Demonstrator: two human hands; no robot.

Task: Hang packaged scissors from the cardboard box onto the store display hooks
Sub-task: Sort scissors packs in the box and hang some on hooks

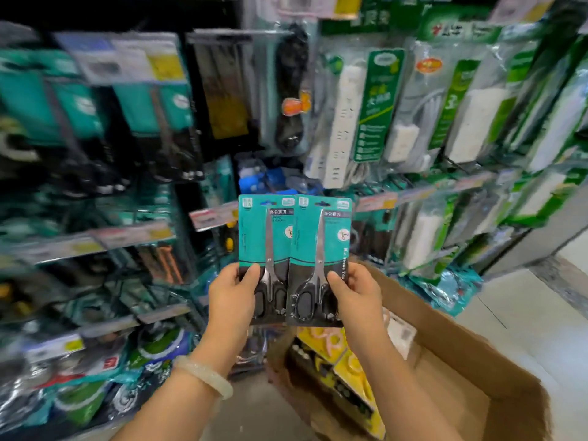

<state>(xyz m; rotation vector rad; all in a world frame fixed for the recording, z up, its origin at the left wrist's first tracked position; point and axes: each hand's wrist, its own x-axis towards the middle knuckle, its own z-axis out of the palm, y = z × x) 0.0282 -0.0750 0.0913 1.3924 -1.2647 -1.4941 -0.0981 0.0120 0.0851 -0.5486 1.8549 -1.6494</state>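
Note:
Two teal-and-black scissors packs are held upright side by side in front of the display. My left hand [234,292] grips the left pack [262,237] at its lower edge, thumb on the front. My right hand [354,292] grips the right pack [318,243] the same way, and this pack overlaps the left one slightly. The open cardboard box [451,361] stands below and to the right, with yellow-packaged goods inside. More teal scissors packs [149,106] hang on hooks at the upper left of the display.
Green-and-white power strip packs [375,103] hang at the upper right. Price tag strips [133,233] run along the hook rows. Bagged goods crowd the lower left shelves. Pale floor tiles [525,307] show at the right beyond the box.

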